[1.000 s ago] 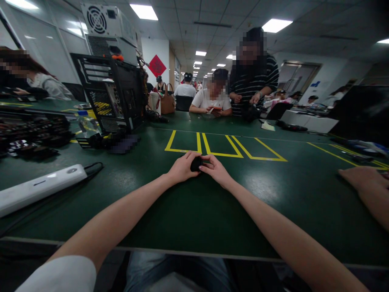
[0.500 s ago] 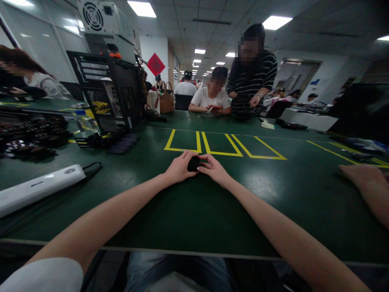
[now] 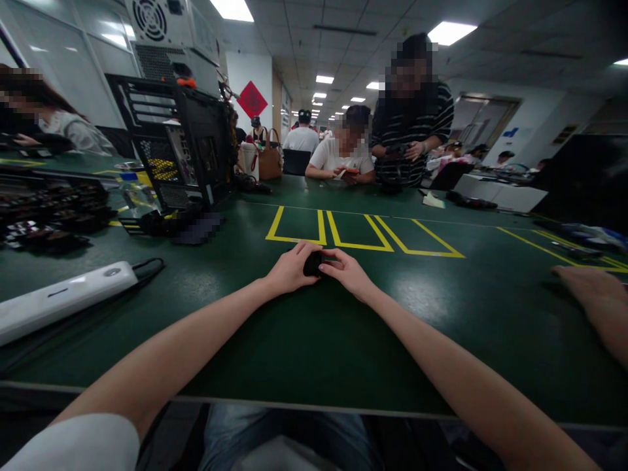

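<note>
A small black object [image 3: 313, 263] with a rounded outline sits between my two hands, low over the green table [image 3: 304, 347]; its kind cannot be made out. My left hand [image 3: 293, 267] is wrapped round its left side, with fingers over the top and the thumb below. From the right, my right hand [image 3: 346, 271] pinches its edge with thumb and fingertips. Much of the object is hidden by my fingers. Just beyond my hands, yellow tape [image 3: 360, 246] marks several boxes on the table.
At left stand an open black computer case [image 3: 196, 144], a white power strip [image 3: 69, 297] with a cable, a clear bottle [image 3: 135, 193] and a pile of dark parts [image 3: 53, 209]. Another person's hand [image 3: 596, 294] rests at the right. Two people are across the table.
My hands keep the same hold on the black object, with hardly any movement. The view has shifted slightly. Across the table, the standing person's hands have risen a little.
</note>
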`<state>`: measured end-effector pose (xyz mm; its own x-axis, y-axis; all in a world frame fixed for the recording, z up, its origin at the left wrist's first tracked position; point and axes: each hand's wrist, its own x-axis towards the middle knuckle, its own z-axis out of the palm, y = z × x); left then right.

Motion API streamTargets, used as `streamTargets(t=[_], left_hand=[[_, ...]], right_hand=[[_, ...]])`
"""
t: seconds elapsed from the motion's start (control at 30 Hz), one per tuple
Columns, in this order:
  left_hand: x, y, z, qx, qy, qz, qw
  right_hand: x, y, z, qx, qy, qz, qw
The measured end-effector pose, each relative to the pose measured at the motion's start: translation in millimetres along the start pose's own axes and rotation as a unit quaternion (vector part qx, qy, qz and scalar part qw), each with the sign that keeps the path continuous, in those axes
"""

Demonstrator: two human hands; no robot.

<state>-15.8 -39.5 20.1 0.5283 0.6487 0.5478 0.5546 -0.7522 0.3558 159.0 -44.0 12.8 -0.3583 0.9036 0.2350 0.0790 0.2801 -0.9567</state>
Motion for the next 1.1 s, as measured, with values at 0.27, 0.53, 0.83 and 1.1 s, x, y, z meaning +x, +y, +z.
streamTargets(t=[0.27,0.53,0.83,1.1], left_hand=[[-2.1,0.9,-3.6,0.003,0.002,0.006,1.0],[-0.6,0.0,-1.8,0.008,-0.002,-0.009,1.0],[-1.7,-1.2,-2.6,0.003,-0.002,-0.005,1.0],[-1.7,0.2,-3.6,0.006,-0.007,-0.006,1.0]], right_hand=[[-3.7,-0.7,3.3,0.013,-0.019,-0.043,0.999],[-1.2,-1.6,2.2,-0.016,-0.001,-0.026,1.0],[-3.8,-1.7,3.2,0.002,-0.018,-0.031,0.999],[-1.6,-2.2,3.2,-0.006,-0.001,-0.03,1.0]])
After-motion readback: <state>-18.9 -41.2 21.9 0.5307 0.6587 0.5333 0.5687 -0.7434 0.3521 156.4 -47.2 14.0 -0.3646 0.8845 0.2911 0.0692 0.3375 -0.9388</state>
